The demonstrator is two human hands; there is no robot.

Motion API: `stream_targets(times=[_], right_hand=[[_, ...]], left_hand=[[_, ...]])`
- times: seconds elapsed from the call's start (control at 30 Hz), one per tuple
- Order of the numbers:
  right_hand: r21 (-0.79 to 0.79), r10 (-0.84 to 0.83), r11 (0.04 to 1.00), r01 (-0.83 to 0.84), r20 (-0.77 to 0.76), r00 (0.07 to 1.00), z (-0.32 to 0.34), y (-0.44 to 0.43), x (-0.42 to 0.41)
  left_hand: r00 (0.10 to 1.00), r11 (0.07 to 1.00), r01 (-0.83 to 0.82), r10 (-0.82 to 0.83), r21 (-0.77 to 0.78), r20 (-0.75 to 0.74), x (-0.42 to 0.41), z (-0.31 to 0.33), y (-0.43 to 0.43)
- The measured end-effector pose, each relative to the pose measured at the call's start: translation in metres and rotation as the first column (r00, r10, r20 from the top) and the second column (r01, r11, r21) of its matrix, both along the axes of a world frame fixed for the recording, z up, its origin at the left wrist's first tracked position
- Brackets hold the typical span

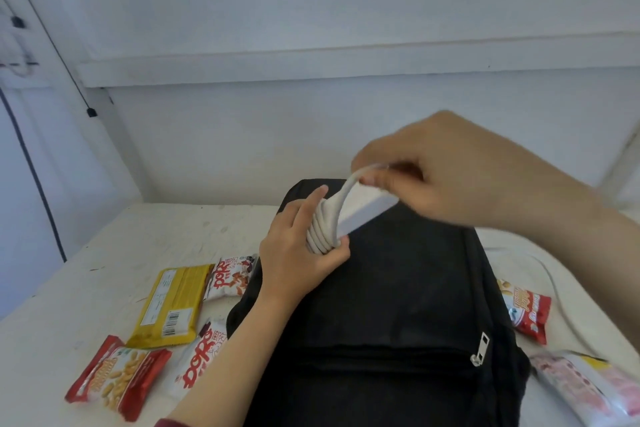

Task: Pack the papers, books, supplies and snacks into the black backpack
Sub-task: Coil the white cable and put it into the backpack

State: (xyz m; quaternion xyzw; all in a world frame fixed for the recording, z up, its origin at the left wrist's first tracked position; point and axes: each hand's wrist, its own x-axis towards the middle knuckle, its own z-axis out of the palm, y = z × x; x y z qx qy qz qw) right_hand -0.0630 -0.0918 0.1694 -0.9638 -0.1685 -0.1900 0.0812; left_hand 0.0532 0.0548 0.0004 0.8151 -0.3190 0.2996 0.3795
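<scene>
The black backpack (391, 295) lies flat on the white table, its front pocket zipper pull (480, 349) at the right. Above it, my left hand (301, 253) grips a white power strip (363, 215) with its white cord (323, 229) coiled round one end. My right hand (446, 170) pinches the loose stretch of that cord and holds it over the strip. Snack packs lie to both sides: a yellow pack (169, 305), two white "pop" packs (230, 276) (199, 362) and a red peanut pack (117, 376) on the left.
Right of the backpack lie another red snack pack (528, 312) and a pink-and-white pack (588, 388). The rest of the white cord (554, 291) trails across the table (138, 236) at the right. A white wall stands close behind; a dark cable hangs at the far left.
</scene>
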Motion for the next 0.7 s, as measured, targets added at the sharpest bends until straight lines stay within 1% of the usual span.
stream_targets(times=[0.07,0.13,0.17,0.27,0.33,0.37,0.4,0.43,0.5,0.53,0.6,0.67,0.7], right_hand=[[0.087,-0.050,0.995,0.048,0.018,0.999,0.008,-0.011,0.012],[0.192,-0.108,0.975,0.115,-0.047,0.993,0.012,-0.025,0.026],[0.230,-0.118,0.963,0.140,-0.105,0.987,0.011,-0.032,0.031],[0.366,-0.096,0.910,0.192,-0.264,0.960,0.003,-0.050,0.041],[0.460,-0.070,0.860,0.223,-0.327,0.943,-0.010,-0.059,0.044],[0.488,-0.058,0.841,0.233,-0.347,0.936,-0.018,-0.063,0.046],[0.488,-0.058,0.838,0.244,-0.365,0.929,-0.026,-0.064,0.049],[0.449,-0.085,0.854,0.264,-0.380,0.921,-0.033,-0.064,0.050],[0.316,-0.184,0.888,0.332,-0.418,0.890,-0.048,-0.062,0.050],[0.285,-0.206,0.890,0.356,-0.445,0.872,-0.055,-0.059,0.049],[0.288,-0.187,0.885,0.365,-0.499,0.846,-0.063,-0.051,0.040],[0.308,-0.166,0.881,0.360,-0.512,0.843,-0.068,-0.042,0.030],[0.286,-0.175,0.890,0.356,-0.506,0.845,-0.069,-0.039,0.026]], left_hand=[[0.996,0.996,0.085,-0.086,0.035,0.022,-0.007,0.003,0.001],[0.985,0.985,0.160,-0.163,0.061,0.057,-0.014,0.006,0.001],[0.978,0.980,0.193,-0.196,0.047,0.073,-0.019,0.008,0.000],[0.962,0.963,0.260,-0.251,-0.076,0.109,-0.031,0.018,-0.001],[0.957,0.954,0.273,-0.257,-0.120,0.135,-0.033,0.024,-0.001],[0.955,0.954,0.277,-0.260,-0.111,0.144,-0.033,0.025,0.000],[0.953,0.957,0.277,-0.262,-0.087,0.153,-0.033,0.026,0.000],[0.952,0.959,0.276,-0.263,-0.060,0.158,-0.033,0.027,0.000],[0.953,0.962,0.272,-0.264,-0.034,0.151,-0.035,0.027,0.000],[0.955,0.962,0.269,-0.261,-0.039,0.144,-0.035,0.027,-0.001],[0.962,0.965,0.253,-0.242,-0.074,0.128,-0.034,0.028,-0.003],[0.974,0.969,0.212,-0.199,-0.125,0.108,-0.031,0.027,-0.004],[0.981,0.972,0.180,-0.167,-0.149,0.095,-0.028,0.027,-0.004]])
